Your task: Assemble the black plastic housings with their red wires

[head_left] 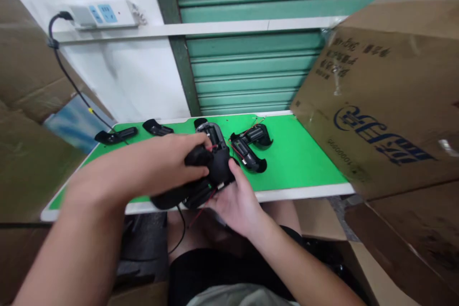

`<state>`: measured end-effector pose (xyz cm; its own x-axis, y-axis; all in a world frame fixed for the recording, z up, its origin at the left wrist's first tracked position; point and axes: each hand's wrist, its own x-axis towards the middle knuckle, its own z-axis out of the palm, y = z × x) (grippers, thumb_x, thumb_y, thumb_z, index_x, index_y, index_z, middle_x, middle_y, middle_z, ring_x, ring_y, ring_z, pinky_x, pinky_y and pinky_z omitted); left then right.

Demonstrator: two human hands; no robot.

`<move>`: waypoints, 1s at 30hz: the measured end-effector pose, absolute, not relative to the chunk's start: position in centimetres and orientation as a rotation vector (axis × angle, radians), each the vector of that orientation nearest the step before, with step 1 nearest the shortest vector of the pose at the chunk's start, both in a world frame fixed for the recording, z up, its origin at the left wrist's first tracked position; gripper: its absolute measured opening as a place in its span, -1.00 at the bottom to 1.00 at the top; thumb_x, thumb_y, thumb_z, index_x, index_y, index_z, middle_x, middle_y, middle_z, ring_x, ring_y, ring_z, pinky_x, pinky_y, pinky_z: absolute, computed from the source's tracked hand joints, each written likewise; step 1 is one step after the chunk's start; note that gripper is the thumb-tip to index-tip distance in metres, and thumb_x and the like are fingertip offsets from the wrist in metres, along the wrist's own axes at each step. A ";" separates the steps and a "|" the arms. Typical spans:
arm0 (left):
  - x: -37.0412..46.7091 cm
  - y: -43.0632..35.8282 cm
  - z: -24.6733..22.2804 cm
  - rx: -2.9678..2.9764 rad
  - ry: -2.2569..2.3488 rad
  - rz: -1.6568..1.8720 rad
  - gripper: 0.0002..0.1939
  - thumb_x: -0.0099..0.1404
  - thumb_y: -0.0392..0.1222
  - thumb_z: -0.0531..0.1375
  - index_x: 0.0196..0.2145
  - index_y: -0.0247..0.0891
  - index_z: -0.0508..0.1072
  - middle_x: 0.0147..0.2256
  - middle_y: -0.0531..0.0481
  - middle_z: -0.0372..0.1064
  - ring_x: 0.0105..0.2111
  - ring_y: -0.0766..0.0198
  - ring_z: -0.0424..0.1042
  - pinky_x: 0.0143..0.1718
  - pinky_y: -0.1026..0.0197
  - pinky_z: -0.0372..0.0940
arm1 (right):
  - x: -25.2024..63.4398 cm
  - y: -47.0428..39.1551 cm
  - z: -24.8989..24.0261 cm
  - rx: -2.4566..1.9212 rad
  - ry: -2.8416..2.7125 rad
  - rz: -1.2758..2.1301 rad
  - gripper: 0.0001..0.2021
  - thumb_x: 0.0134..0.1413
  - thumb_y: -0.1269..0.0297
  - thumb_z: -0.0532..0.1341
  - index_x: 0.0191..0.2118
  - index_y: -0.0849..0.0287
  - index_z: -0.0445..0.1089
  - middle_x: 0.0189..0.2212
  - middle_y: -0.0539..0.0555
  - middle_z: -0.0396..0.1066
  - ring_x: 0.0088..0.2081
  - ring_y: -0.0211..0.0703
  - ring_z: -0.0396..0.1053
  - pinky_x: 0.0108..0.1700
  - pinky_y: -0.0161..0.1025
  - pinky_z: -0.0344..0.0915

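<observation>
Over the front edge of the green-topped table, both hands are on dark, curved plastic parts with thin red wires. My left hand (179, 155) comes in from the left, thumb and fingers closed around a rounded black plastic part (198, 157). My right hand (238, 201) supports a black plastic housing (219, 168) from below and the right, its thumb pressed on the side. A grey-rimmed part (215, 135) shows just beyond the fingers. Below the left hand, another long black part (172, 197) hangs near the edge. Exact joints between these parts are hidden.
On the green tabletop (301, 158) lie black wired housings (249, 153) at right and black curved pieces (116, 136) at back left. A large cardboard box (387, 105) flanks the right side. A power strip (107, 13) with a black cable is on the wall.
</observation>
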<state>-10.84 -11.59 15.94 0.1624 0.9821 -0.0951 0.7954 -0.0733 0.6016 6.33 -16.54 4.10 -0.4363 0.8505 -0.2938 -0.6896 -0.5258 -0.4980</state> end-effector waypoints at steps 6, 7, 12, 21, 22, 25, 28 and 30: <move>-7.0 -1.7 12.4 2.146 1.353 0.259 -0.44 0.13 0.14 0.28 0.04 -0.15 0.48 -0.02 -0.01 0.54 0.00 -0.01 0.50 0.07 0.06 0.35 | 8.6 -9.4 2.5 -0.778 -0.353 1.674 -0.69 0.08 0.10 0.29 -0.09 0.14 0.41 -0.30 0.08 0.55 -0.29 -0.10 0.51 -0.22 -0.16 0.47; -6.6 -0.8 11.5 2.125 1.333 0.276 -0.41 0.12 0.15 0.28 0.05 -0.16 0.47 0.00 -0.04 0.54 0.02 -0.02 0.48 0.10 0.05 0.34 | 9.0 -8.8 2.0 -0.821 -0.410 1.623 -0.70 0.04 0.11 0.31 -0.14 0.13 0.39 -0.32 0.07 0.54 -0.31 -0.12 0.51 -0.23 -0.17 0.47; -4.5 1.2 8.5 2.039 1.287 0.394 -0.37 0.09 0.21 0.27 0.02 -0.21 0.46 -0.02 -0.08 0.54 0.01 -0.04 0.49 0.12 0.00 0.33 | 11.4 -7.3 0.0 -0.933 -0.592 1.446 -0.65 -0.11 0.12 0.34 -0.20 0.10 0.30 -0.28 0.04 0.53 -0.31 -0.16 0.51 -0.23 -0.19 0.46; -1.8 1.3 6.1 2.073 1.377 0.556 -0.38 0.19 0.24 0.23 0.07 -0.17 0.31 -0.31 0.04 0.44 -0.29 0.08 0.46 -0.17 0.05 0.38 | 15.8 -5.2 -3.0 -1.214 -0.815 1.098 -0.32 -0.35 0.27 0.43 0.00 0.09 0.23 -0.37 -0.12 0.40 -0.48 -0.24 0.44 -0.37 -0.23 0.40; -1.8 1.2 6.1 2.088 1.400 0.545 -0.37 0.21 0.25 0.21 0.10 -0.16 0.27 -0.36 0.07 0.41 -0.34 0.10 0.45 -0.20 0.06 0.37 | 15.9 -5.2 -3.2 -1.232 -0.834 1.059 -0.32 -0.34 0.26 0.43 0.01 0.09 0.22 -0.38 -0.13 0.38 -0.49 -0.24 0.43 -0.39 -0.25 0.38; -1.6 1.1 5.7 2.092 1.452 0.576 -0.29 0.28 0.32 0.15 0.19 -0.20 0.15 -0.38 0.06 0.40 -0.37 0.10 0.46 -0.18 0.04 0.37 | 15.9 -5.4 -3.5 -1.252 -0.886 0.965 -0.35 -0.32 0.26 0.42 0.00 0.10 0.24 -0.36 -0.12 0.36 -0.46 -0.25 0.42 -0.38 -0.27 0.37; -1.7 1.4 4.9 2.060 1.438 0.715 -0.23 0.37 0.35 0.03 0.28 -0.29 0.07 -0.19 -0.16 0.48 -0.18 0.03 0.52 -0.03 -0.01 0.36 | 15.5 -6.0 -3.7 -1.238 -0.973 0.841 -0.46 -0.20 0.22 0.39 -0.02 0.13 0.28 -0.28 -0.03 0.36 -0.35 -0.23 0.44 -0.34 -0.27 0.37; -2.0 1.8 4.0 2.051 1.475 0.804 -0.24 0.43 0.31 -0.05 0.33 -0.33 0.04 -0.04 -0.29 0.46 -0.02 -0.01 0.50 0.08 -0.04 0.32 | 15.3 -6.5 -3.8 -1.239 -1.086 0.701 -0.59 -0.07 0.21 0.33 -0.05 0.14 0.32 -0.24 0.03 0.37 -0.31 -0.21 0.44 -0.34 -0.27 0.37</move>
<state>-2.02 1.81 3.99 0.2440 0.9531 0.1790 0.6674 -0.2990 0.6820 15.35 -6.50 -3.81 0.3655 0.8932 0.2620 0.1288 0.2302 -0.9646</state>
